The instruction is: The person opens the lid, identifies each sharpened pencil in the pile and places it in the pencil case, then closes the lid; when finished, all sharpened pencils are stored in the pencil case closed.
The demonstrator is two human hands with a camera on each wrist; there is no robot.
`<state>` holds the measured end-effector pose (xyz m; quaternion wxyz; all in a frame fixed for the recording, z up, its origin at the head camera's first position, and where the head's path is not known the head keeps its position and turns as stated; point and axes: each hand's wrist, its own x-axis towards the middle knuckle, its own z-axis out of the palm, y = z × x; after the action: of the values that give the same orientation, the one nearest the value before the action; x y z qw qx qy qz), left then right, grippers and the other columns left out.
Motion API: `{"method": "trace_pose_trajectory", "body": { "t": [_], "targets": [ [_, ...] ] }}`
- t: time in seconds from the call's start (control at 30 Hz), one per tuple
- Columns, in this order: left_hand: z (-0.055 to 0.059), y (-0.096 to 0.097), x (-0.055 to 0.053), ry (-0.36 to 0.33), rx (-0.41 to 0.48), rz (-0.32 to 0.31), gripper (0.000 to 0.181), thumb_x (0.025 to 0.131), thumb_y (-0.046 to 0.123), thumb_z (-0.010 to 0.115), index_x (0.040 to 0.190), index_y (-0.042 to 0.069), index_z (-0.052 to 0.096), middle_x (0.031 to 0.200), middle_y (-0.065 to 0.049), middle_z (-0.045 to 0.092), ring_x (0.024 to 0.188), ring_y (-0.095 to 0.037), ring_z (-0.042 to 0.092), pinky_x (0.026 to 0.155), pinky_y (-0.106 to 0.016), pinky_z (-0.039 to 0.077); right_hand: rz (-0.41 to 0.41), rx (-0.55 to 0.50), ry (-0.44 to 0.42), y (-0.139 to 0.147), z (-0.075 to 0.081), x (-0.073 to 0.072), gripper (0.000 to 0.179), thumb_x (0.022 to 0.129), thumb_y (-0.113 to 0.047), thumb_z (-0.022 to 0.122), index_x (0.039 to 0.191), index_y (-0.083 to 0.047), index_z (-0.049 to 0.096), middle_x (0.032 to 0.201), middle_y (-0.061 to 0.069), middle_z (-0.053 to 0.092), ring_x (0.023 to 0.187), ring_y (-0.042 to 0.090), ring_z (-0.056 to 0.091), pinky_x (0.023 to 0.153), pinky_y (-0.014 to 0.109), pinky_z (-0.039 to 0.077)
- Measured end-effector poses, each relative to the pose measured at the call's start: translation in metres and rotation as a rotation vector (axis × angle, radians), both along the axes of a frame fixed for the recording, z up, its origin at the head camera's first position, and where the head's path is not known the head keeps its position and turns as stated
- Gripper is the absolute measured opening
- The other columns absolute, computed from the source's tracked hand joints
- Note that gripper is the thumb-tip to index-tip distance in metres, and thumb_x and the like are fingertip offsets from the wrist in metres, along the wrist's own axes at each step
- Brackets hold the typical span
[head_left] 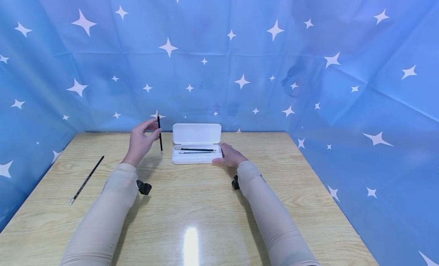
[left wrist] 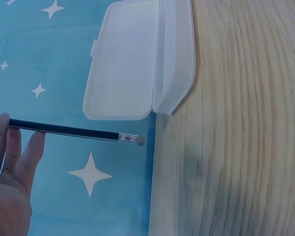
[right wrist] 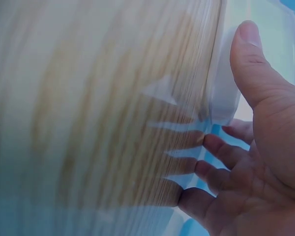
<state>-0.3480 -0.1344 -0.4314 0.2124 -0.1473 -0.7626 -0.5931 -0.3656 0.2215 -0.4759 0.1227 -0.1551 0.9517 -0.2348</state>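
Note:
My left hand (head_left: 141, 141) pinches a dark pencil (head_left: 160, 134) between thumb and fingers, left of the white pencil case (head_left: 196, 159). The pencil stands nearly upright, and in the left wrist view its eraser (left wrist: 141, 141) points away from the hand, toward the table side. The case lies with its lid (head_left: 197, 133) raised at the back; two pencils (head_left: 195, 149) lie side by side inside. My right hand (head_left: 231, 155) holds the case's right end, thumb (right wrist: 250, 61) along the front and fingers around the side and behind.
Another dark pencil (head_left: 87, 180) lies slanted on the left part of the wooden table (head_left: 205, 205). A blue curtain with white stars (head_left: 219, 68) hangs behind the table and along both sides.

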Motion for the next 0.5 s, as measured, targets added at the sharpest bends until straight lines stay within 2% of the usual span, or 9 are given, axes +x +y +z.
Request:
{"method": "trace_pose_trajectory", "body": {
  "t": [0.2,0.43,0.5],
  "targets": [
    [0.001,0.010,-0.003,0.004,0.030,-0.012,0.041,0.095,0.001,0.070,0.135,-0.004,0.061,0.107,-0.020,0.064,0.095,-0.007,0.061,0.077,-0.022,0.059,-0.009,0.006,-0.011,-0.001,0.003,0.003,0.087,0.094,-0.048,0.071,0.161,-0.014,0.028,0.159,0.013,0.036,0.145,0.032,0.035,0.118,0.049,0.031],
    [0.019,0.024,0.013,-0.009,0.021,-0.011,0.040,0.096,-0.005,0.065,0.135,-0.011,0.057,0.110,-0.028,0.060,0.095,-0.013,0.061,0.080,-0.026,0.059,-0.010,0.004,-0.006,-0.001,0.003,0.002,0.084,0.094,-0.047,0.071,0.160,-0.015,0.030,0.157,0.012,0.039,0.143,0.031,0.038,0.117,0.048,0.033],
    [0.017,0.026,0.011,-0.016,0.030,-0.014,0.040,0.096,-0.004,0.065,0.136,-0.009,0.057,0.112,-0.027,0.060,0.096,-0.013,0.060,0.080,-0.026,0.059,-0.001,-0.003,-0.002,0.000,0.002,0.002,0.082,0.094,-0.046,0.071,0.159,-0.014,0.033,0.153,0.012,0.042,0.140,0.030,0.041,0.115,0.048,0.035]
  ]
}}
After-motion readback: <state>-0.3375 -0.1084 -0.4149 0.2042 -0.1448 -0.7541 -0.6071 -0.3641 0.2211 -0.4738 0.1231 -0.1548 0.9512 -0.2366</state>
